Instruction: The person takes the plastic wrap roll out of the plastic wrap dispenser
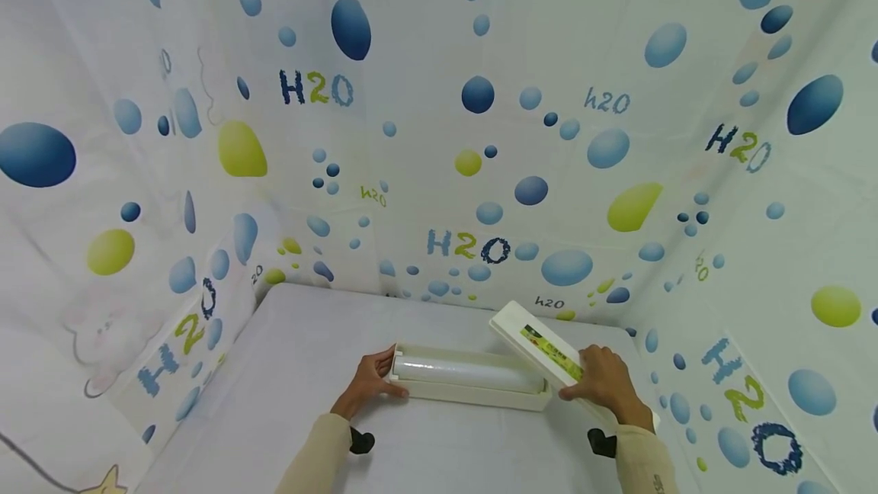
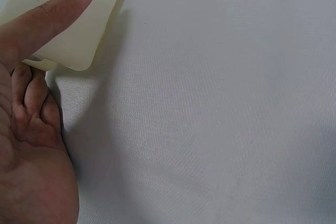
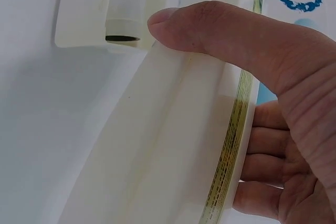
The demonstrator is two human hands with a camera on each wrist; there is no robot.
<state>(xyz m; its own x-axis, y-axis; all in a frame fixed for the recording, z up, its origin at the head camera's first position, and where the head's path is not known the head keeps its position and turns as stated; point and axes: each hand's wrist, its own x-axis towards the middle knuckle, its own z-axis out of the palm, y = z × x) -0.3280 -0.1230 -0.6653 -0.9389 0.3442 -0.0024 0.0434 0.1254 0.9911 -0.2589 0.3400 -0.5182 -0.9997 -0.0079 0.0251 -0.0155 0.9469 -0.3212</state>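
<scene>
A cream plastic dispenser box (image 1: 473, 396) lies lengthwise on the table, with a roll of clear cling film (image 1: 466, 372) inside its open top. My left hand (image 1: 370, 378) grips the left end of the box, thumb on the front wall and fingers at the back. In the left wrist view the thumb lies flat along the box wall (image 2: 79, 40). My right hand (image 1: 609, 381) holds the box's long lid (image 1: 509, 320), tilted above the right end. The lid carries a green and yellow label (image 1: 552, 351). Seen from the right wrist, the thumb presses the lid (image 3: 157, 119) and the fingers curl round its labelled side.
A white cloth covers the table (image 1: 302, 326). Close behind and at both sides hang white curtains (image 1: 425, 136) with blue and green drops and H2O lettering. Black wrist straps (image 1: 361, 441) show at both sleeves.
</scene>
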